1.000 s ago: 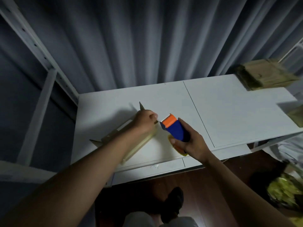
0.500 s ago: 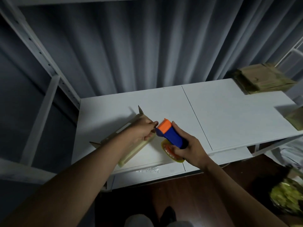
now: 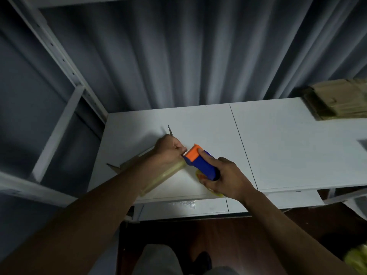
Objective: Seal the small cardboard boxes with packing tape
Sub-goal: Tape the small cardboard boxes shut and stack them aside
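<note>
Taping the box seam – you're starting the strip at the far end.

The small cardboard box (image 3: 158,178) is lying on the counter (image 3: 288,147) near its front-left edge, flaps sticking up at both ends. Your left hand (image 3: 168,148) is resting on the box's far end w/ fingers curled, apparently pinching the tape end; can't tell exactly. Your right hand (image 3: 228,179) is gripping the blue/orange tape dispenser (image 3: 200,162), fingers wrapped round the handle, toothed edge right beside the left hand. Keep the left hand pinning the tape start, pull the dispenser toward you along the seam, centred & low, so the strip's going down w/o wrinkles. More flat boxes (image 3: 337,100) are stacked far right.
</note>
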